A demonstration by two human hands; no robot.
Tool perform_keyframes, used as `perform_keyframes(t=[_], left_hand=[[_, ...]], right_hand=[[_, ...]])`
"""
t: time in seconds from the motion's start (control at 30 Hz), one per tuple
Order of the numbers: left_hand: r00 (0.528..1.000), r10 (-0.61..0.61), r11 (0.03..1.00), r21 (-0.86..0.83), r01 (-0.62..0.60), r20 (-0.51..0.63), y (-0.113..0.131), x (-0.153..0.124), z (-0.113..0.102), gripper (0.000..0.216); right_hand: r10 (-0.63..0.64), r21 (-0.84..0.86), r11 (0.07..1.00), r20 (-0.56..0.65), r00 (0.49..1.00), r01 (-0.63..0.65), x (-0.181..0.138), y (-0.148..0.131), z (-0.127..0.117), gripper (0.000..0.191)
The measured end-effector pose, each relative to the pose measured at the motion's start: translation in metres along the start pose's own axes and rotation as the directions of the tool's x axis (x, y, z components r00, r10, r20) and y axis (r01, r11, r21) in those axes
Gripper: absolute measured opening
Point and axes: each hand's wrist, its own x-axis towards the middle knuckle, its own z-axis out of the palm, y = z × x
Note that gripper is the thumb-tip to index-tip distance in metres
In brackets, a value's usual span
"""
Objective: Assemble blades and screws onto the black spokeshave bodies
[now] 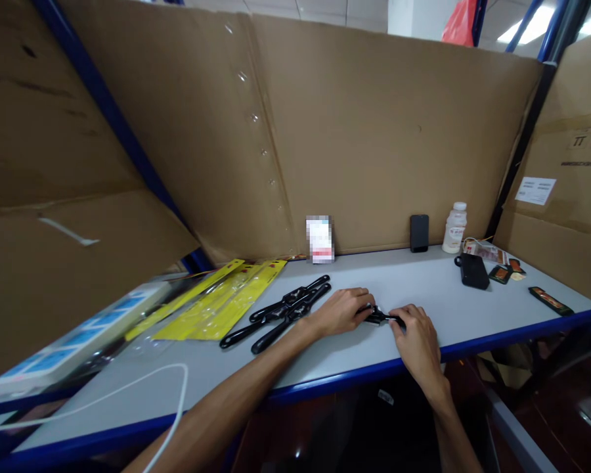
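Note:
A black spokeshave (377, 317) lies between my hands near the front edge of the table. My left hand (343, 310) has its fingers closed around the left side of the tool, hiding that handle. At the other end, the right handle is in the grip of my right hand (417, 336). The tool's middle, with its blade holder, shows between the fingers. To the left of my left hand, several more black spokeshaves (288, 309) lie overlapping at a slant. Beyond them are yellow cards with clear plastic blister packs (217, 305).
The grey table (359, 361) has a blue front edge. Cardboard walls (374, 144) stand behind and beside it. Along the back are a blurred white card (320, 240), a black phone (419, 233) and a bottle (455, 228). A black case (473, 271) lies right; a white cable (183, 387) crosses the left.

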Motion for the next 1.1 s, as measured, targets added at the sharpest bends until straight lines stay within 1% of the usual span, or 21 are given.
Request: perform_keyframes(t=[0.17,0.4,0.53,0.73,0.93,1.1], left_hand=[[0.999,-0.034,0.999,0.018,0.033,0.023,0.001,0.001,0.001,0.018],[1.0,-0.023,0.999,0.03,0.023,0.015,-0.004,0.001,0.006,0.022],[1.0,-0.015,0.999,0.042,0.016,-0.009,-0.003,0.001,0.006,0.02],[0.999,-0.011,1.0,0.022,0.011,-0.037,-0.008,0.002,0.008,0.018],[0.997,-0.016,1.0,0.005,0.016,-0.074,-0.011,0.001,0.01,0.024],[0.997,-0.012,1.0,0.015,0.013,-0.074,-0.011,0.002,0.011,0.026]], right_hand=[[0.009,-0.006,1.0,0.017,1.0,-0.009,0.0,-0.002,-0.003,0.023],[-0.002,0.001,1.0,0.027,1.0,0.002,0.0,-0.003,-0.005,0.024],[0.001,-0.017,1.0,0.023,1.0,0.0,0.0,-0.004,-0.006,0.023],[0.01,-0.05,0.999,0.067,0.998,-0.006,0.004,-0.006,-0.007,0.021],[0.012,-0.111,0.994,0.119,0.993,0.001,0.006,-0.01,-0.01,0.022],[0.015,-0.111,0.994,0.136,0.991,0.001,0.007,-0.012,-0.011,0.023]])
